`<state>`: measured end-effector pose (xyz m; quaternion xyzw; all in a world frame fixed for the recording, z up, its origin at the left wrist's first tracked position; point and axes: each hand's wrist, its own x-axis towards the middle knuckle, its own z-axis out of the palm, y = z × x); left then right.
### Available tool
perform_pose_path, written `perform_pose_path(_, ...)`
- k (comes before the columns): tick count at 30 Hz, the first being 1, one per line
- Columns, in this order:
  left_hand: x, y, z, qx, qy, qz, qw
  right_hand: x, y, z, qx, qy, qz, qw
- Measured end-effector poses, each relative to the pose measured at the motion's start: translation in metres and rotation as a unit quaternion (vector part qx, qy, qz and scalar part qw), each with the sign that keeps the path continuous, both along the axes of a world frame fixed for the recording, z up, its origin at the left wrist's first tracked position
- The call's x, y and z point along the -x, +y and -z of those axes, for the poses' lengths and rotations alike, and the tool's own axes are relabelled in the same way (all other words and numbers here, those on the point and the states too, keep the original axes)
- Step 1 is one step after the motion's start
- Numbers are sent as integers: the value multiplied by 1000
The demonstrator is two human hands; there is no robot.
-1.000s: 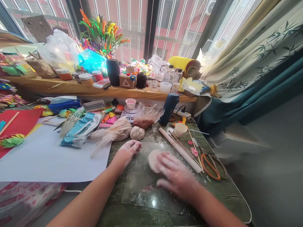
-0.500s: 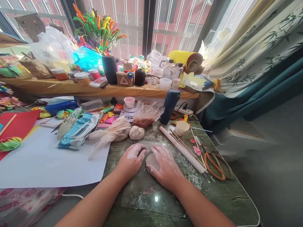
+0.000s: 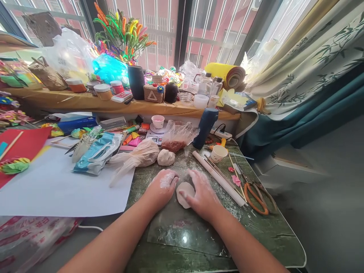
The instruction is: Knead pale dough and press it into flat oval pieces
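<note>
A flat, pale round of dough or clay [image 3: 185, 194] lies on a clear plastic sheet [image 3: 170, 237] dusted with white powder. Over its right edge is my right hand [image 3: 203, 193], thumb across the round and fingers stretched out beyond it, slightly blurred. My left hand [image 3: 163, 187], white powder on its back, rests just left of the round with its fingers curled together. Whatever those fingers may hold is hidden. Beyond the hands sit a pale lump of the same material [image 3: 166, 157] and a thin plastic bag [image 3: 145, 151].
To the right lie a pale rolling pin [image 3: 218, 178], thin sticks, orange-handled scissors [image 3: 257, 199] and a paper cup [image 3: 218, 153]. A dark blue bottle [image 3: 205, 128] stands behind. White paper [image 3: 96, 197] and a blue packet [image 3: 98, 153] cover the left. A crowded sill [image 3: 113, 108] runs along the window.
My right hand has lifted and shifted slightly right, its thumb moving up onto the round, so more of the round shows. My left hand stays curled nearby. The view has moved slightly.
</note>
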<state>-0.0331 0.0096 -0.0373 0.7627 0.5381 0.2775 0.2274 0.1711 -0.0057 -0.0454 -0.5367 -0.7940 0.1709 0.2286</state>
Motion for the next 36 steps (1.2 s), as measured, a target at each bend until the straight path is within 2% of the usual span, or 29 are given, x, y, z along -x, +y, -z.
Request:
perform_pose_path(3,5,-7,-6,-1,-4,47,999,-9,-1,4,-26,31,61,997)
perform_pose_path(7,5,-17,-12,28,23,165,986,-18,-10,13,-51,85,64,993)
perform_pose_path(12,-11,-16,-12,37,69,189,979,-19,-10,16,-48,124,85,987)
perform_pose_path(17,-20,-6,-23,2,105,232,967,-20,-7,14,-49,129,80,987)
perform_pose_path(21,-22,-5,-26,3,94,222,970,-22,-7,14,-53,132,78,987)
perform_pose_path(24,-21,-6,-24,1,35,215,976,-24,-8,10,-37,162,72,983)
perform_pose_path(26,-19,-7,-23,-28,-15,206,978,-23,-11,5,-13,219,66,973)
perform_pose_path(28,-17,-7,-23,-65,-63,174,980,-18,-15,0,40,314,49,947)
perform_pose_path(30,-16,-8,-22,-90,-96,144,981,-7,-19,-4,119,409,19,904)
perform_pose_path(32,-15,-8,-21,-91,-106,141,980,3,-22,-6,184,459,1,869)
perform_pose_path(34,-12,-8,-19,-64,-109,149,981,7,-23,-7,196,449,16,872)
perform_pose_path(36,-8,-6,-17,-15,-119,134,984,4,-23,-8,153,401,48,902)
